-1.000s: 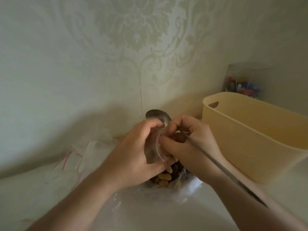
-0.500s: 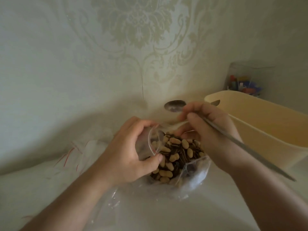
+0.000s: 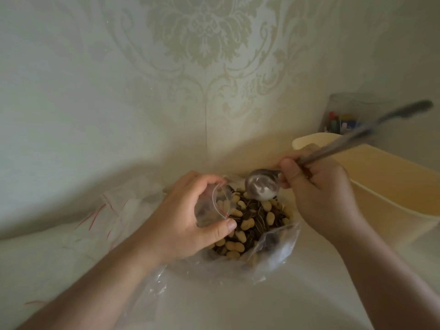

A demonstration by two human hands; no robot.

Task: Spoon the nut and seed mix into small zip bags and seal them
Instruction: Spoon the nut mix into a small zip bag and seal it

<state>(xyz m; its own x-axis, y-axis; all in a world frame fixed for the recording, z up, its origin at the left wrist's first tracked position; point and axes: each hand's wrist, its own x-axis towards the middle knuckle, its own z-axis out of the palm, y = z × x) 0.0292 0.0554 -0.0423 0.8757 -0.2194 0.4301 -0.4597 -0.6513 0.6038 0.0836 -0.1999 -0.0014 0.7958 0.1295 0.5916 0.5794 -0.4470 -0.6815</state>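
A pile of peanuts and striped seeds (image 3: 256, 222) lies in a large clear plastic bag (image 3: 273, 253) on the white surface. My left hand (image 3: 188, 217) grips a small zip bag (image 3: 214, 206) with a red line at its mouth, held open just left of the mix. My right hand (image 3: 319, 186) holds a metal spoon (image 3: 262, 188) by its handle. The spoon's bowl looks empty and hovers over the far side of the mix, with the handle pointing up to the right.
A cream plastic tub (image 3: 385, 191) stands close on the right. Behind it is a clear container (image 3: 342, 120) with colourful items. Several loose zip bags (image 3: 107, 210) with red lines lie to the left. A patterned wall closes off the back.
My hands have parted, uncovering the mix. The spoon swung round in my right hand: its bowl dropped from behind the hands to just above the mix, its handle rose toward the right.
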